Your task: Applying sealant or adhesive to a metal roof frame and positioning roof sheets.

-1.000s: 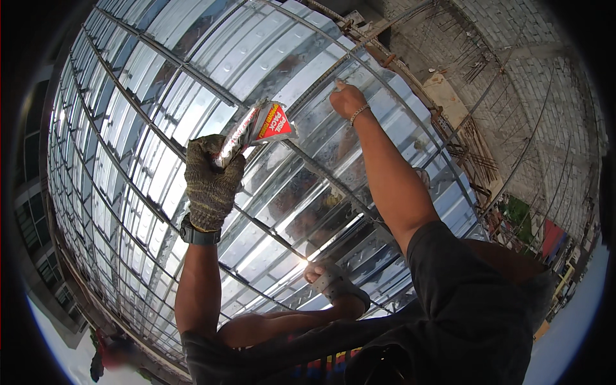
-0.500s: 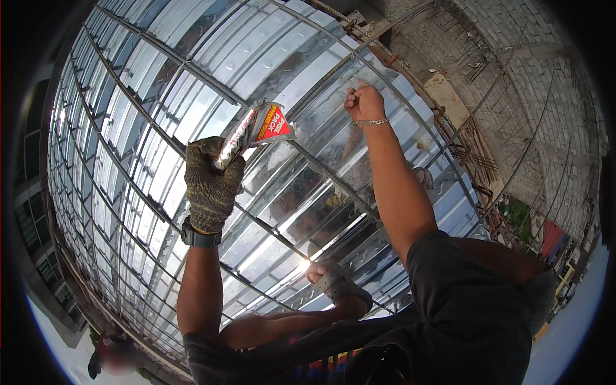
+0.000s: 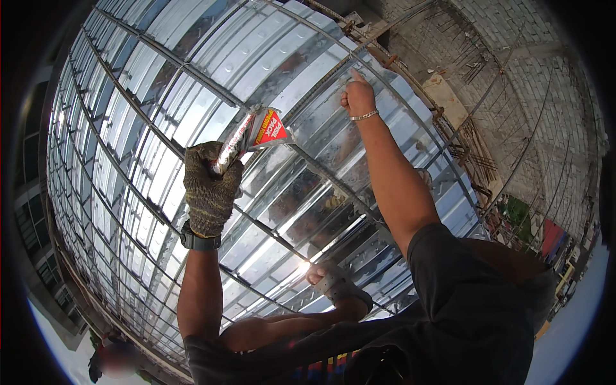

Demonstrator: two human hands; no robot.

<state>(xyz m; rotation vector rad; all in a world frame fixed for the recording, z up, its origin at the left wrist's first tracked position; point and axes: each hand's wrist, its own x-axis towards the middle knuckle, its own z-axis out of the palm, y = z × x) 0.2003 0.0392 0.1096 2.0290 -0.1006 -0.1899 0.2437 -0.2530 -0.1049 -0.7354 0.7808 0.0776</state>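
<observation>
My left hand [image 3: 212,186], in a knitted grey-green glove with a watch below it, grips a foil pouch [image 3: 256,131] with a red triangular label, cut or folded like a cone. My bare right hand [image 3: 359,96], wearing a bracelet, reaches up over the shiny ribbed metal sheeting [image 3: 224,45] beside a steel bar [image 3: 321,167]. Its index finger is stretched out at the sheet and the other fingers are curled, with nothing visible in them; whether the fingertip touches is unclear. My sandalled foot [image 3: 340,289] rests below, between the hands.
A grid of rebar crosses the sheeting. Beyond its right edge lie a concrete block surface [image 3: 532,109], timber boards [image 3: 443,96] and protruding bars. A building [image 3: 38,218] rises at the far left, and another person [image 3: 115,356] is at the lower left.
My right hand has shifted right and slightly upward, its index finger extending again after being more bent. My left hand has lowered slightly with the pouch still in it.
</observation>
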